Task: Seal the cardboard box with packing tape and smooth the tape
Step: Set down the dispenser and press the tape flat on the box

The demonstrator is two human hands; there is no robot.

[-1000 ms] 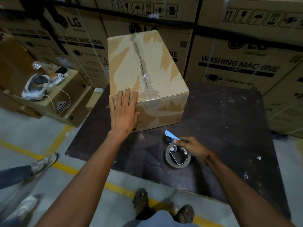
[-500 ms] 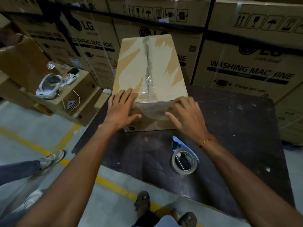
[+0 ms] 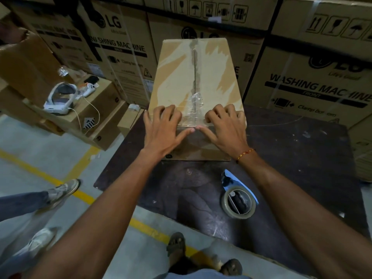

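Both hands flat on the cardboard box (image 3: 193, 77) on the dark table (image 3: 302, 158): left hand (image 3: 163, 129), right hand (image 3: 225, 125), thumbs touching, gripping nothing. Press the wrinkled tape (image 3: 194, 109) outward over the near edge, firmly.

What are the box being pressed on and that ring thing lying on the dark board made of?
Box: matte brown cardboard, seemingly; its surface looks torn in pale patches. Tape dispenser: glossy clear plastic tape roll, probably, on a blue, likely plastic, holder.
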